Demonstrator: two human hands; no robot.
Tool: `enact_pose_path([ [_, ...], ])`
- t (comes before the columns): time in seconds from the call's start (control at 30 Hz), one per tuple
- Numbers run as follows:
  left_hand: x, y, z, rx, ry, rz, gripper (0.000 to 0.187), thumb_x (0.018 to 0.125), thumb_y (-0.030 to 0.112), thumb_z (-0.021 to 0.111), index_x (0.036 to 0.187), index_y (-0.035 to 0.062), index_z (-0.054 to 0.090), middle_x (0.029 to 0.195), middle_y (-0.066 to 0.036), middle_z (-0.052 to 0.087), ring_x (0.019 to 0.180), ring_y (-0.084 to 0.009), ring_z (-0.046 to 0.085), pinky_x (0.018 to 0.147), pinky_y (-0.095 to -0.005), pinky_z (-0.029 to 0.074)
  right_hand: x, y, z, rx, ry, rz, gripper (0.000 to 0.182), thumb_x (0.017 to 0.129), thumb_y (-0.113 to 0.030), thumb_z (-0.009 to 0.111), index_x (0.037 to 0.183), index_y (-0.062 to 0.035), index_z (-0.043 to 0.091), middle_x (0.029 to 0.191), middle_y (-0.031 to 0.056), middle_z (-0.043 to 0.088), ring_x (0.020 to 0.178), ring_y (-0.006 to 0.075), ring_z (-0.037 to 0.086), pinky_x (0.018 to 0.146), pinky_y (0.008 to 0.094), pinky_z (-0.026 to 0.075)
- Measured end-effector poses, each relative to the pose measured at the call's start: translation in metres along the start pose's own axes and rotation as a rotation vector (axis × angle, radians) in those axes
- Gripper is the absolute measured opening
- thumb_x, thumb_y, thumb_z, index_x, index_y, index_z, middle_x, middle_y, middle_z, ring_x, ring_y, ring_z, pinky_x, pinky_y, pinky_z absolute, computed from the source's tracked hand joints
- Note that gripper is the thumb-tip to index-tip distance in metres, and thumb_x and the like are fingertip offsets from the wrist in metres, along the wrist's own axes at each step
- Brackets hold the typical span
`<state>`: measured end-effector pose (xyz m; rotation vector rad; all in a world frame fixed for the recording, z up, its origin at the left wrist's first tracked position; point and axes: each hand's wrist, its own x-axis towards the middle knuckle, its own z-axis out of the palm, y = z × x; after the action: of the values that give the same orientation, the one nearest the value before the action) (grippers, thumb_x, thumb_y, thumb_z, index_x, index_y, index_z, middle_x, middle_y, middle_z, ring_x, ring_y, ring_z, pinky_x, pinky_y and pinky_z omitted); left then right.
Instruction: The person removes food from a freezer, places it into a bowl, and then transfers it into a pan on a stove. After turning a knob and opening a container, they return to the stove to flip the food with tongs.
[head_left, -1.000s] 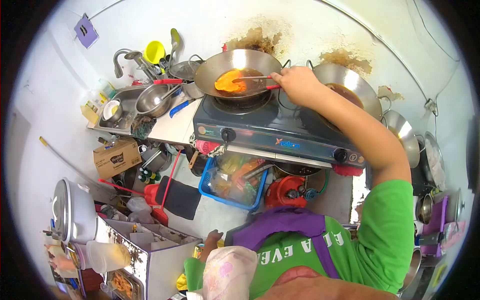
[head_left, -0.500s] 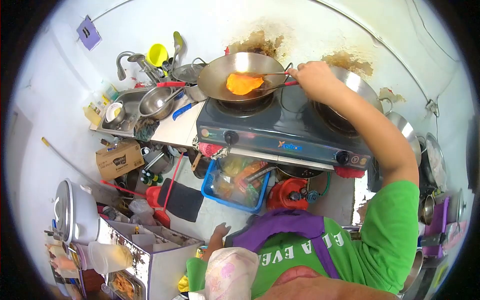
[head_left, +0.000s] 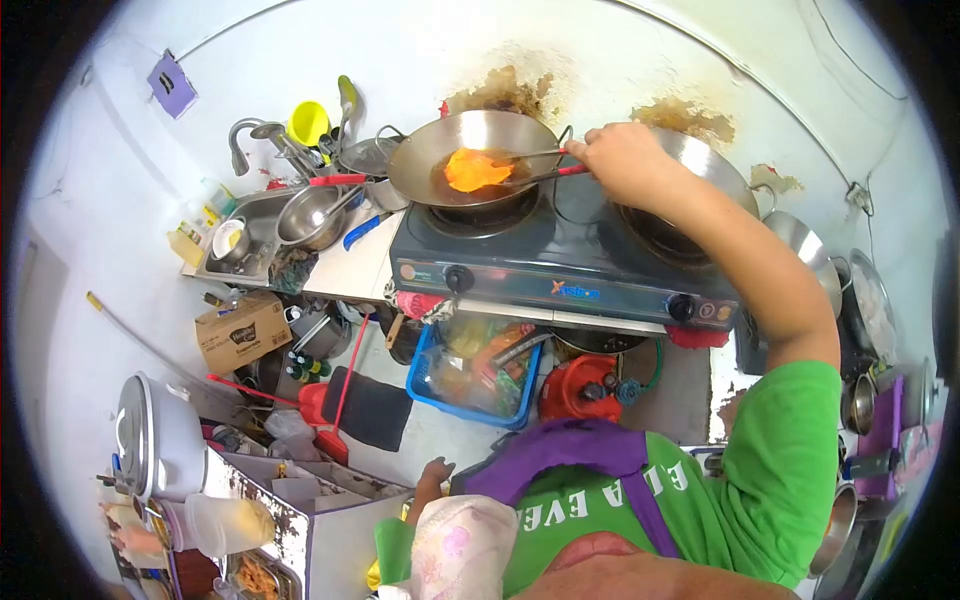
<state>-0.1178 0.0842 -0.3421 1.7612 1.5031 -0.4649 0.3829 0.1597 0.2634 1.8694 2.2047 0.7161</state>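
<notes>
My right hand [head_left: 628,160] is closed around the red-gripped handles of metal tongs [head_left: 535,178], above the right rim of a wok [head_left: 410,170]. The tongs' tips reach a flat orange piece of food [head_left: 478,171], which lies in brownish liquid, probably oil, in the wok. Under the wok is the left burner of a dark two-burner gas stove [head_left: 500,258]. Down by my body, my left hand [head_left: 433,472] hangs with its fingers loosely apart and nothing visible in it.
A second large pan [head_left: 715,165] sits on the right burner. Left of the stove are a blue-handled knife [head_left: 365,232], a steel bowl [head_left: 310,220] and the sink [head_left: 255,225]. Below stand a blue basket [head_left: 470,408] of bags and a red gas cylinder [head_left: 577,390].
The view has shifted slightly. My right hand still holds the tongs at the orange food in the wok, and my left hand stays low by my body.
</notes>
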Motion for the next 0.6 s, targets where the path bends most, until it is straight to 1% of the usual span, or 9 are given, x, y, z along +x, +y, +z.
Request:
enact_pose_path([
  [0.07,0.009,-0.002,0.004,0.031,-0.013,0.023,0.068,0.079,0.050,0.053,0.123,-0.0016,0.047,0.126,-0.021,0.048,0.117,-0.0334,0.046,0.099,-0.0362,0.036,0.008,-0.004,0.015,-0.042,-0.031,0.001,0.041,0.072,-0.009,0.059,0.113,-0.0105,0.057,0.084,0.0098,0.062,0.080,0.0269,0.062,0.065,0.0375,0.049],
  [0.17,0.011,0.001,-0.002,0.020,0.019,0.069,0.068,0.079,0.049,0.053,0.124,-0.0018,0.046,0.125,-0.022,0.048,0.117,-0.0337,0.046,0.098,-0.0363,0.036,0.015,-0.007,0.030,-0.023,0.091,-0.020,0.040,0.073,-0.007,0.057,0.112,-0.0102,0.058,0.084,0.0100,0.062,0.080,0.0274,0.062,0.065,0.0369,0.049],
  [0.2,0.012,0.002,-0.004,0.007,0.038,0.085,0.068,0.079,0.049,0.054,0.124,-0.0019,0.046,0.125,-0.022,0.048,0.117,-0.0338,0.046,0.098,-0.0363,0.037,0.015,-0.006,0.032,-0.030,0.083,-0.018,0.039,0.073,-0.007,0.056,0.112,-0.0099,0.058,0.085,0.0100,0.062,0.080,0.0274,0.062,0.065,0.0369,0.049],
  [0.3,0.006,0.013,-0.016,-0.048,0.053,0.045,0.069,0.079,0.049,0.054,0.125,-0.0021,0.046,0.126,-0.022,0.048,0.116,-0.0340,0.046,0.098,-0.0363,0.037,0.009,-0.005,0.015,-0.058,0.052,-0.013,0.038,0.074,-0.006,0.054,0.112,-0.0089,0.058,0.085,0.0102,0.062,0.080,0.0272,0.062,0.065,0.0368,0.049],
  [0.37,0.008,0.010,-0.016,-0.008,0.044,0.053,0.069,0.079,0.049,0.054,0.124,-0.0027,0.046,0.125,-0.022,0.048,0.116,-0.0339,0.047,0.098,-0.0361,0.037,0.005,-0.004,0.006,-0.080,0.020,-0.009,0.038,0.074,-0.005,0.053,0.112,-0.0084,0.058,0.085,0.0103,0.062,0.080,0.0270,0.062,0.065,0.0368,0.049],
  [0.47,0.008,0.010,-0.014,0.016,0.010,0.039,0.070,0.079,0.049,0.054,0.124,-0.0035,0.046,0.124,-0.022,0.049,0.116,-0.0339,0.047,0.098,-0.0359,0.037,0.008,-0.003,0.012,-0.032,0.038,-0.026,0.039,0.074,-0.006,0.055,0.113,-0.0089,0.058,0.085,0.0105,0.062,0.079,0.0269,0.062,0.065,0.0371,0.049],
  [0.6,0.011,0.013,-0.014,0.041,-0.026,0.048,0.069,0.078,0.049,0.054,0.124,-0.0030,0.046,0.123,-0.022,0.050,0.116,-0.0340,0.047,0.098,-0.0361,0.037,0.012,-0.008,0.016,-0.045,-0.028,-0.007,0.039,0.073,-0.005,0.055,0.112,-0.0082,0.058,0.085,0.0111,0.062,0.079,0.0274,0.062,0.065,0.0375,0.049],
])
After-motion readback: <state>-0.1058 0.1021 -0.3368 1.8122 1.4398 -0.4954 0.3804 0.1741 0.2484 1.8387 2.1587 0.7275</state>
